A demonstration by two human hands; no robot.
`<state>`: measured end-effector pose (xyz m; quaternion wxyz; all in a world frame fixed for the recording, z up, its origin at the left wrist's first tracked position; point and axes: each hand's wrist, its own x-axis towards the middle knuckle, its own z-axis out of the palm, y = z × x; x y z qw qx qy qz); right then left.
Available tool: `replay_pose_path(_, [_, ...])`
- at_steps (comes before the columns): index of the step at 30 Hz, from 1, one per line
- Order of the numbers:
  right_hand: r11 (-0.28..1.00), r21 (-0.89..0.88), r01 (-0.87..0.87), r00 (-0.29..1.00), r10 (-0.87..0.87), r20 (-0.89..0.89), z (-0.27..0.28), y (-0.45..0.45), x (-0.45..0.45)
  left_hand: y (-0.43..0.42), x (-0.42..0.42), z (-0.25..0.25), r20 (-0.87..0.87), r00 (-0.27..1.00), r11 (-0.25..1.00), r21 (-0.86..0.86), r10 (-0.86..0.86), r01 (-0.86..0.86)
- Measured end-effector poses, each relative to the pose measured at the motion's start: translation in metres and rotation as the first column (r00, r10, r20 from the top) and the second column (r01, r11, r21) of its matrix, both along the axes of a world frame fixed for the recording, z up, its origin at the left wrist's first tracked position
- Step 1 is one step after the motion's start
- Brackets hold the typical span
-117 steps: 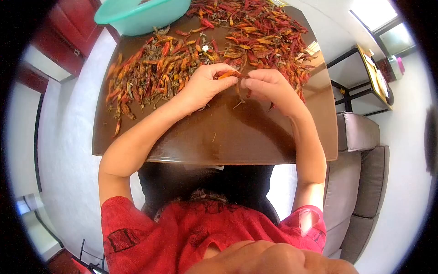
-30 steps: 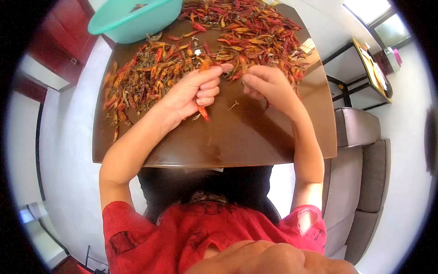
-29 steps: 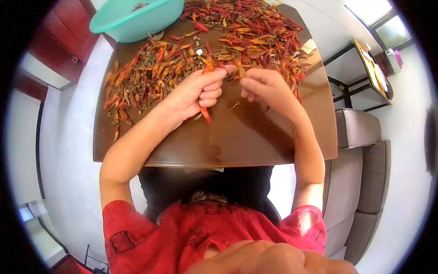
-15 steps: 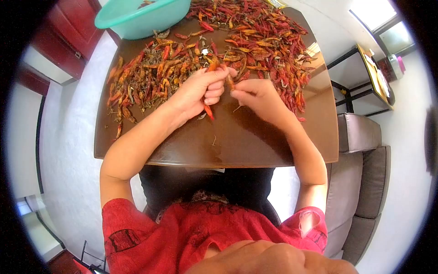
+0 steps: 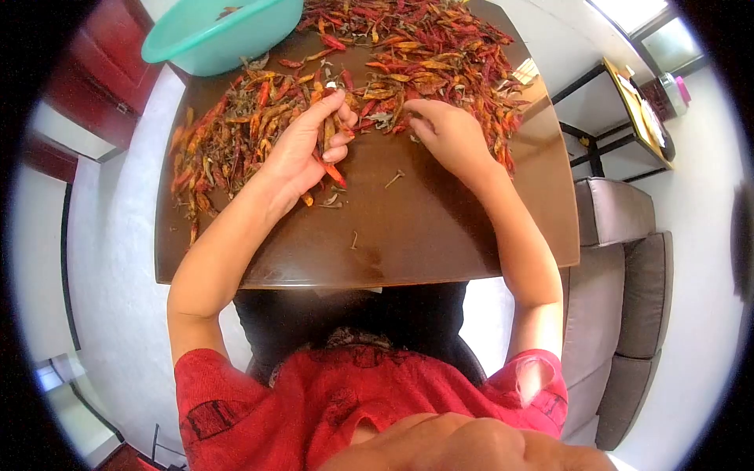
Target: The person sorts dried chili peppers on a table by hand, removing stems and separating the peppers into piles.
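Observation:
My left hand (image 5: 302, 149) is curled loosely around dried chili peppers, above the left part of the table. A bright red chili tip (image 5: 336, 175) pokes out below its fingers, and orange-brown ones show between the fingers. My right hand (image 5: 452, 135) is at the near edge of the right-hand heap of dried chilies (image 5: 440, 67). Its thumb and index finger are a little apart, with nothing visible between them. A loose stem (image 5: 394, 179) lies on the brown table between the hands, and a thinner stem (image 5: 354, 239) lies nearer the front edge.
Another heap of dried chilies (image 5: 236, 133) covers the table's left side. A turquoise basin (image 5: 236, 39) stands at the back left. To the right are a grey sofa (image 5: 601, 306) and a black-framed side table (image 5: 640, 114) with papers on it.
My hands have moved apart: the left to the left with its chilies, the right up and right to the heap. A stem now lies on the table between them. The view shifted slightly.

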<state>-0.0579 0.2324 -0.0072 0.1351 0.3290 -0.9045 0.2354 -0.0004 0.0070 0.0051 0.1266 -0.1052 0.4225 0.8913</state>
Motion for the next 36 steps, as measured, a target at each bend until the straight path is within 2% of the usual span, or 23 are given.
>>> replay_pose_path(2, [0.999,0.046,0.007,1.0,-0.005,-0.028,-0.01,0.004,-0.007,-0.003,-0.001,-0.003,-0.008,0.997,0.997,0.024,-0.071,0.071])
replay_pose_path(4, [0.975,0.217,0.056,0.998,-0.058,0.005,-0.007,-0.001,-0.008,-0.004,-0.002,-0.006,-0.02,0.991,0.99,0.046,-0.134,0.135])
replay_pose_path(8, [0.982,0.187,0.013,0.999,-0.023,0.048,0.001,0.005,-0.004,-0.004,-0.002,-0.01,-0.054,0.985,0.986,-0.036,-0.163,0.161])
replay_pose_path(9, [0.989,-0.142,-0.035,0.97,0.068,0.233,-0.001,0.008,-0.004,-0.002,-0.002,-0.009,-0.073,0.981,0.981,-0.086,-0.179,0.172])
replay_pose_path(10, [0.889,-0.457,-0.018,0.904,0.21,0.373,0.009,0.003,0.002,-0.001,-0.001,-0.008,-0.074,0.982,0.982,-0.086,-0.173,0.167])
replay_pose_path(11, [0.832,-0.493,0.255,0.619,0.251,0.744,0.026,0.006,0.011,0.001,-0.001,-0.007,-0.087,0.977,0.975,-0.119,-0.196,0.186])
replay_pose_path(12, [0.832,-0.494,0.252,0.619,0.254,0.743,0.028,0.005,0.015,0.002,0.0,-0.005,-0.097,0.97,0.967,-0.152,-0.221,0.205])
replay_pose_path(14, [0.678,-0.662,0.321,0.321,0.579,0.749,0.03,0.003,0.02,0.004,0.004,-0.002,-0.118,0.966,0.966,-0.141,-0.232,0.215])
replay_pose_path(15, [0.706,-0.636,0.313,0.261,0.58,0.772,0.03,0.001,0.022,0.005,0.006,0.001,-0.123,0.963,0.966,-0.125,-0.24,0.225])
replay_pose_path(16, [0.707,-0.636,0.309,0.255,0.583,0.771,0.028,-0.002,0.023,0.006,0.007,0.003,-0.125,0.961,0.966,-0.108,-0.247,0.235])
replay_pose_path(18, [0.679,-0.659,0.322,0.117,0.663,0.74,0.023,-0.007,0.027,0.006,0.008,0.002,-0.118,0.962,0.966,-0.11,-0.245,0.232])
replay_pose_path(21, [0.703,-0.642,0.305,0.174,0.622,0.763,0.019,-0.013,0.033,0.006,0.008,0.0,-0.152,0.95,0.957,-0.145,-0.274,0.253])
replay_pose_path(23, [0.718,-0.64,0.275,0.207,0.606,0.768,0.016,-0.013,0.032,0.006,0.006,-0.002,-0.134,0.972,0.977,-0.114,-0.192,0.178])
replay_pose_path(25, [0.766,-0.606,0.215,0.343,0.521,0.781,0.01,-0.013,0.029,0.005,0.006,-0.004,-0.129,0.976,0.981,-0.103,-0.176,0.163])
replay_pose_path(26, [0.766,-0.606,0.215,0.342,0.522,0.782,0.01,-0.013,0.03,0.004,0.005,-0.005,-0.125,0.979,0.984,-0.092,-0.161,0.15])
replay_pose_path(28, [0.914,-0.366,-0.177,0.618,0.393,0.681,0.009,-0.01,0.034,-0.002,0.0,-0.005,-0.137,0.986,0.994,-0.076,-0.095,0.085])
replay_pose_path(29, [0.953,-0.216,-0.21,0.782,0.297,0.548,0.007,-0.006,0.033,-0.006,-0.003,-0.005,-0.148,0.989,0.998,-0.059,-0.028,0.019])
replay_pose_path(30, [0.954,-0.215,-0.208,0.782,0.295,0.549,0.009,-0.002,0.03,-0.009,-0.006,-0.003,-0.157,0.988,0.999,-0.047,-0.001,-0.006])
replay_pose_path(31, [0.997,-0.038,-0.065,0.946,0.074,0.317,0.014,0.001,0.023,-0.012,-0.007,-0.001,-0.141,0.99,1.0,0.008,0.026,-0.026])
replay_pose_path(32, [0.987,0.094,0.128,0.991,-0.131,0.022,0.019,0.005,0.016,-0.014,-0.008,0.0,-0.125,0.991,0.997,0.063,0.052,-0.044])
replay_pose_path(33, [0.98,0.08,0.18,0.98,-0.186,0.069,0.024,0.012,0.01,-0.014,-0.009,-0.001,-0.129,0.991,0.994,0.112,0.019,-0.005])
replay_pose_path(34, [0.969,0.139,0.206,0.972,-0.219,0.089,0.028,0.018,0.009,-0.013,-0.008,-0.001,-0.132,0.991,0.993,0.115,0.017,-0.002])
replay_pose_path(36, [0.957,0.216,0.194,0.979,-0.203,0.02,0.021,0.024,0.002,-0.008,-0.003,-0.001,-0.09,0.995,0.99,0.134,-0.036,0.047])
